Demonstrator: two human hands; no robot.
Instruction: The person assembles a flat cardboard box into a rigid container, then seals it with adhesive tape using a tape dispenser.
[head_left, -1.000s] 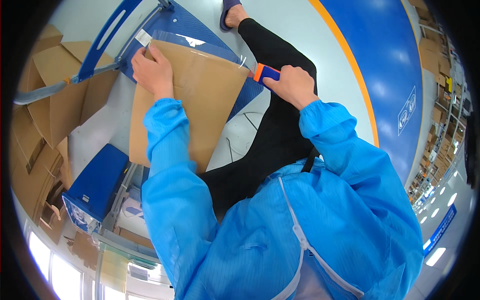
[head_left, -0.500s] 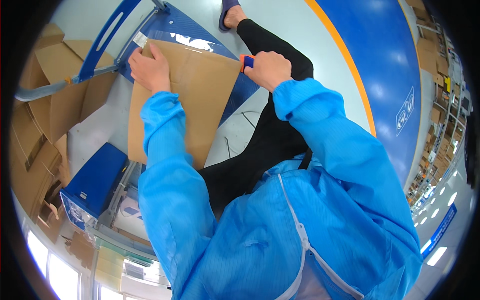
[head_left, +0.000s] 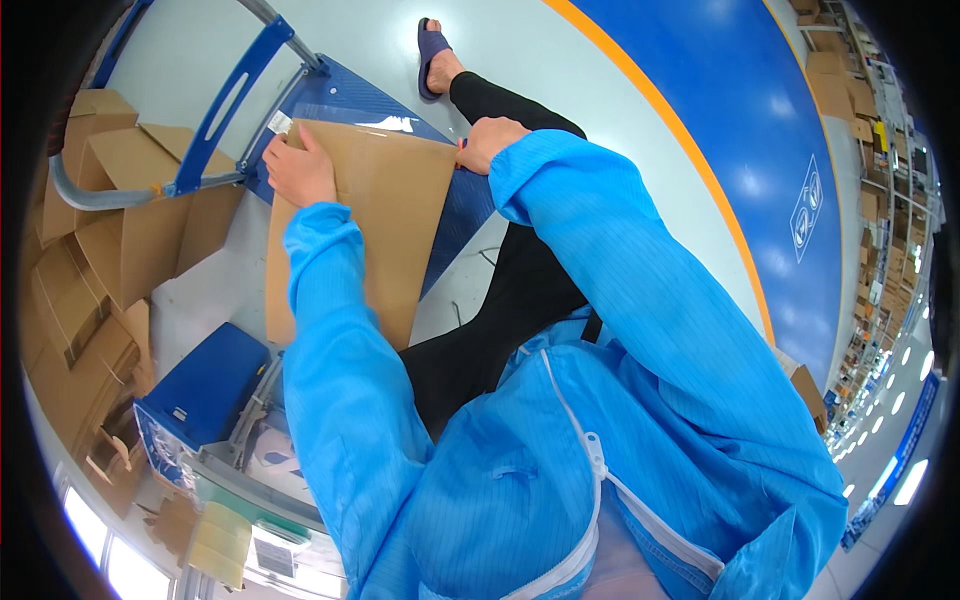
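Observation:
A large brown cardboard sheet (head_left: 390,190) lies over the blue platform of a hand cart (head_left: 455,225). My left hand (head_left: 302,170) grips its upper left edge, thumb on the face and fingers at the border. At the sheet's upper right corner, my right hand (head_left: 490,146) is closed around a small orange-and-blue cutter (head_left: 462,146). Most of that tool is hidden by the fingers, and its blade cannot be made out. Both forearms wear blue sleeves.
Folded cardboard boxes (head_left: 125,220) are piled at the left, beside the cart's bent metal handle (head_left: 110,198). A blue bin (head_left: 205,385) stands lower left. My leg in black trousers (head_left: 510,285) runs along the cart's right side. Shelves with boxes (head_left: 880,200) line the far right.
My right hand has turned and shifted slightly left at the sheet's corner, covering more of the cutter. The left hand keeps its hold. The whole view has shifted a little.

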